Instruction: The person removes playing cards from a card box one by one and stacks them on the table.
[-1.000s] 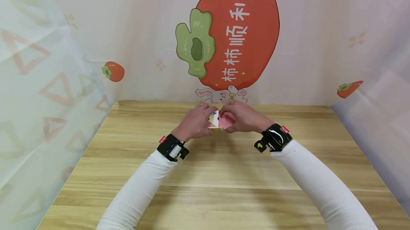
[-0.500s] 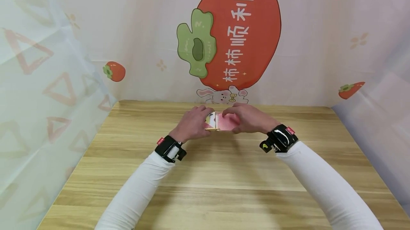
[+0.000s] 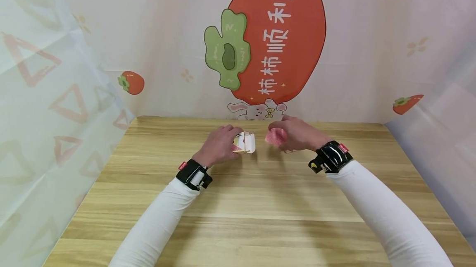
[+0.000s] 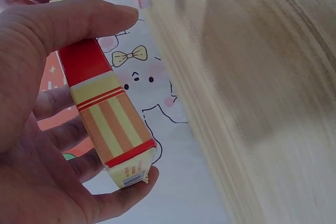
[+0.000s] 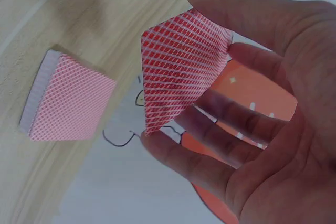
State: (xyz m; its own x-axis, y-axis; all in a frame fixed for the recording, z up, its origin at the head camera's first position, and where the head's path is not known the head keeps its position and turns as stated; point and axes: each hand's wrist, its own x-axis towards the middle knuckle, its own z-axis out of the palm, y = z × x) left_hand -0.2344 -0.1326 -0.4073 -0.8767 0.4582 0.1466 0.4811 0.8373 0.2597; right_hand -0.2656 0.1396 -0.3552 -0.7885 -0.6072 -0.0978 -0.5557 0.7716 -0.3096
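Note:
My left hand [image 3: 219,145] grips a playing card box [image 4: 113,116], thumb on one side and fingers on the other. In the head view, its white flap [image 3: 251,143] stands open toward the right. A red-patterned playing card [image 5: 184,69] is in my right hand [image 3: 299,134], pinched between thumb and fingers and slightly bowed. Below that hand, a stack of playing cards [image 5: 71,98] lies back side up on the table; the head view shows only its edge past the fingers. A gap separates the box from the held card.
The wooden table [image 3: 253,225] reaches back to a white cloth [image 3: 178,52] printed with persimmons and a rabbit. More printed cloth [image 3: 55,106] hangs along the left side. Both hands are near the table's back edge.
The red-backed cards have come out of the box as my right hand moved right. Most now lie on the table, while one stays in that hand. My left hand shifted slightly left with the box.

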